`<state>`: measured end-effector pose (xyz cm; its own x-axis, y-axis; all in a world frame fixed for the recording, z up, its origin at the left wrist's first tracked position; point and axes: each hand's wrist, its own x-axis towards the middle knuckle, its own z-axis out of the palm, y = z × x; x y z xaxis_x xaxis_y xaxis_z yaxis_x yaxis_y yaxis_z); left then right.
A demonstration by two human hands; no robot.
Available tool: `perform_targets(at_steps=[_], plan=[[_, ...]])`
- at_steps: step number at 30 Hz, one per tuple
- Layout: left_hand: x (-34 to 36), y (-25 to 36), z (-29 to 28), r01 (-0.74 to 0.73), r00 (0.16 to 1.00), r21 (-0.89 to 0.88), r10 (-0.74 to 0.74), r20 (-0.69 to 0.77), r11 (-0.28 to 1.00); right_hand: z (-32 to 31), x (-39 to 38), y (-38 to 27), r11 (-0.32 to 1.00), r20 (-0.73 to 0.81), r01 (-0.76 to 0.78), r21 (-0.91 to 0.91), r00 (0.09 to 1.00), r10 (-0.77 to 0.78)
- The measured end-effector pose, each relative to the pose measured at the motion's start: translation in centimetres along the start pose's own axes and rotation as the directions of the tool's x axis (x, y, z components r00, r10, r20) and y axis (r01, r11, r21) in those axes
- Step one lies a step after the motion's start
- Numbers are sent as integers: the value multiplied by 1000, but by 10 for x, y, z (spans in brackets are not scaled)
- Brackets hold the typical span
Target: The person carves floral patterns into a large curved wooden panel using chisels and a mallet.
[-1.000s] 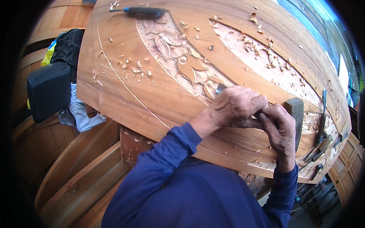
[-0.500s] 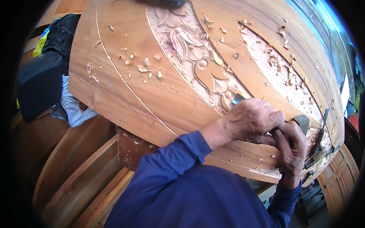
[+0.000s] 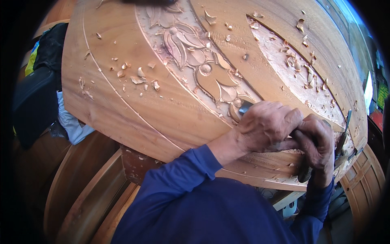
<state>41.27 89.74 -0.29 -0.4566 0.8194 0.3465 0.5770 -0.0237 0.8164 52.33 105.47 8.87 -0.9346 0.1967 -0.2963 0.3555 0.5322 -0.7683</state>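
Note:
My left hand [image 3: 268, 126] is closed around a chisel, whose flat steel blade [image 3: 244, 107] rests on the lower end of a carved floral band [image 3: 185, 40] in a large wooden panel [image 3: 113, 105]. My right hand [image 3: 315, 148] is closed against the left one, around the chisel's mostly hidden back end. A dark wooden block [image 3: 304, 174] lies on the panel behind and below my right hand, largely covered by it.
Curled shavings [image 3: 138, 80] dot the panel. Chisels [image 3: 342, 142] lie at its right edge, and a dark tool [image 3: 150, 2] at the top. Left are a black cushioned object [image 3: 34, 97], white cloth [image 3: 73, 128] and curved boards [image 3: 87, 195]. A panelled board [image 3: 359, 183] stands lower right.
The camera view has shifted, moving the panel within the picture. Both hands keep their grip, and my right hand now covers more of the dark block.

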Motion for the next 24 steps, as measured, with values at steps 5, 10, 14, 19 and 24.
perform_targets(at_steps=[5,10,14,19,24], plan=[[-3,0,0,-45,999,37,46,-23,998,3,-10,-7,998,-30,18,-61,999,-20],[0,2,-1,-16,998,-3,15,-57,1000,-8,3,-11,1000,16,1,18,1000,-2],[5,-2,4,17,975,-25,-22,-221,1000,-33,50,-13,981,158,194,3,969,-192],[-12,-5,-2,-104,896,157,161,-414,982,-27,47,-63,919,204,347,-185,929,-309],[-65,37,-39,-269,927,290,329,-183,919,12,-41,-55,982,69,188,6,980,-188]])
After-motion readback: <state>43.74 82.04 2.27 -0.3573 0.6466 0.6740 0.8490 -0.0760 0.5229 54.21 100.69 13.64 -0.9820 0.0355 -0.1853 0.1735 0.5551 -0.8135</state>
